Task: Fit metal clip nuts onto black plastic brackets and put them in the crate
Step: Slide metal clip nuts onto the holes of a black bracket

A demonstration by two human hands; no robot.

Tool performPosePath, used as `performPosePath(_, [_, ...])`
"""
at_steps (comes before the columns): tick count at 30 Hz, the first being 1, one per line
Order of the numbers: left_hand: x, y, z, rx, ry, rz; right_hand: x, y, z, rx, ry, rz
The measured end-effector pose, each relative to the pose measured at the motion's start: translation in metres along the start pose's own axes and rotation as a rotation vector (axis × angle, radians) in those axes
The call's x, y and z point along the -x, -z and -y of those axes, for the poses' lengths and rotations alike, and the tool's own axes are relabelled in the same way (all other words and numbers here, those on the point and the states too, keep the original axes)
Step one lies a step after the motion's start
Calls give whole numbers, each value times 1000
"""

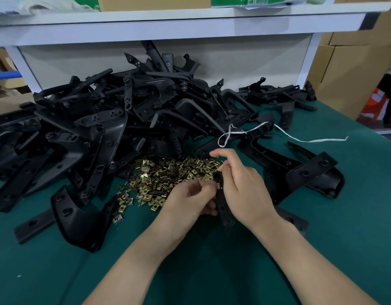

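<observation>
Both hands meet over the green table in front of a pile of brass-coloured clip nuts. My right hand grips a black plastic bracket, a flat strip with holes, held on end. My left hand pinches something small against the strip's edge; its fingers hide it, so I cannot tell whether it is a clip nut. A large heap of black brackets fills the back and left of the table. No crate is in view.
Loose brackets lie at the left and right of my hands. A white plastic string trails across the table at the right. A white shelf overhangs the back, and cardboard boxes stand at the right.
</observation>
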State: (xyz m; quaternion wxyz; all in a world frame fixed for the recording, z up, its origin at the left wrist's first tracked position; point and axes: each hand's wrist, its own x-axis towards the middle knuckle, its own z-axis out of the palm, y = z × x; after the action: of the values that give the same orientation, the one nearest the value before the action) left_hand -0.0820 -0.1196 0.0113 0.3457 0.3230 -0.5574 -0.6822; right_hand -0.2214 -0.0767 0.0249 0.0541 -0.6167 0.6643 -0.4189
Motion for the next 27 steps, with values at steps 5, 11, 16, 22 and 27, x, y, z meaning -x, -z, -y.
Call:
performPosePath(5, [-1, 0, 2, -8, -16, 2, 0, -1, 0, 24, -4, -20])
performPosePath(11, [-2, -2, 3, 3, -21, -10, 0, -2, 0, 36, -13, -34])
performPosePath(16, [-3, -1, 3, -3, -26, 11, 1, -4, 0, 55, -5, -30])
performPosePath(22, [-1, -4, 4, -4, -54, -5, 1, -3, 3, 48, -12, -58])
performPosePath(27, [2, -8, 3, 50, -36, -23, 2, -3, 3, 41, -3, -53])
